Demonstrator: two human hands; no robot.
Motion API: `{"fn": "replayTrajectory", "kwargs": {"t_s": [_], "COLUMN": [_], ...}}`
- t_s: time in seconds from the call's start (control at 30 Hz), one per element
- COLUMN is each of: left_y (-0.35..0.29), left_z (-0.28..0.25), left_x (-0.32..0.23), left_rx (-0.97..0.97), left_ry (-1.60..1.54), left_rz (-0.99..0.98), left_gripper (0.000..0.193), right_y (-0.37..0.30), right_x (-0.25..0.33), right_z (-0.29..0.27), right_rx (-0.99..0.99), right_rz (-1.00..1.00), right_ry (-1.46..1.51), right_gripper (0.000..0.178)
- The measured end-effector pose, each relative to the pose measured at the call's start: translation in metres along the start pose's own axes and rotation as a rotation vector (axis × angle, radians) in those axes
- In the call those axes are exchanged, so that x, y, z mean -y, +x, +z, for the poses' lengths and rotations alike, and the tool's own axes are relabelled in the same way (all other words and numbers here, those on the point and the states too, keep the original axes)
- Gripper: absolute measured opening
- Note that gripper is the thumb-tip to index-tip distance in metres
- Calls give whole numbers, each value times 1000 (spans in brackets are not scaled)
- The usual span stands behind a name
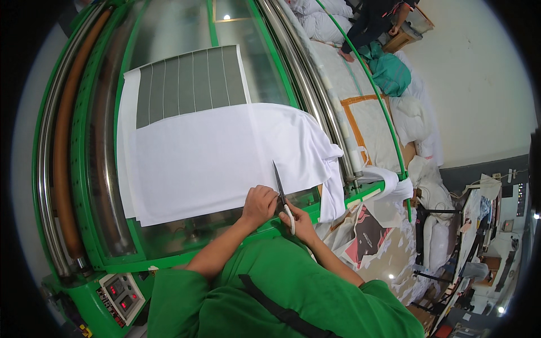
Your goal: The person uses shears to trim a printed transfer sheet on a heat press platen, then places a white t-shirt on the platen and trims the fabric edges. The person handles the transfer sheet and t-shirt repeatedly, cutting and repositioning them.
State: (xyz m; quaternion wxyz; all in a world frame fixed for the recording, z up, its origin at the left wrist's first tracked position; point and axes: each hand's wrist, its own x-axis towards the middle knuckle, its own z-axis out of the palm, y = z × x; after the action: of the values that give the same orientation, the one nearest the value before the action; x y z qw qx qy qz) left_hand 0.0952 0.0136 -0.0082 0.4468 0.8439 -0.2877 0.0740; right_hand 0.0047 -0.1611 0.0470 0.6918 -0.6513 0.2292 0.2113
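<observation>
White cloth (197, 163) lies spread on the green-framed machine's flat bed, its loose right side bunched in folds. Beneath its far edge shows a dark grey printed sheet (197, 79) with thin pale lines and white borders. Scissors (279, 179) with dark blades and white handles are in my right hand (300, 225), the blades pointing away from me over the cloth and looking almost closed. Just left of them, my left hand (260, 204) is closed at the near edge of the cloth, pinching it; its fingertips are partly hidden.
Metal rollers (301, 62) run along the bed's right side, a brown roller (79, 112) along the left. A control panel (122, 298) sits at the lower left. Cloth hangs over the green frame at right. A person (375, 22) is beyond, near a green bundle (390, 73).
</observation>
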Motion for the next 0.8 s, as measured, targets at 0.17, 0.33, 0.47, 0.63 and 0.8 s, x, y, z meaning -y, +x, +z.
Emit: {"fn": "replayTrajectory", "kwargs": {"t_s": [0.17, 0.33, 0.47, 0.63, 0.8], "left_y": [3, 3, 0, 1, 3], "left_z": [-1, -4, -4, -7, -7], "left_x": [3, 4, 4, 3, 5], "left_rx": [12, 35, 19, 79, 108], "left_ry": [-26, -46, -67, -80, -38], "left_rz": [0, -22, -21, -71, -71], "left_gripper": [16, 19, 17, 15, 20], "right_y": [23, 38, 43, 41, 48], "right_x": [15, 18, 16, 18, 28], "right_z": [3, 5, 9, 3, 0], "right_rx": [-30, -41, -72, -2, -25], "right_rz": [-15, -50, -79, -56, -3], "right_ry": [-16, -59, -71, -83, -26], "right_gripper": [79, 78, 77, 81, 76]}}
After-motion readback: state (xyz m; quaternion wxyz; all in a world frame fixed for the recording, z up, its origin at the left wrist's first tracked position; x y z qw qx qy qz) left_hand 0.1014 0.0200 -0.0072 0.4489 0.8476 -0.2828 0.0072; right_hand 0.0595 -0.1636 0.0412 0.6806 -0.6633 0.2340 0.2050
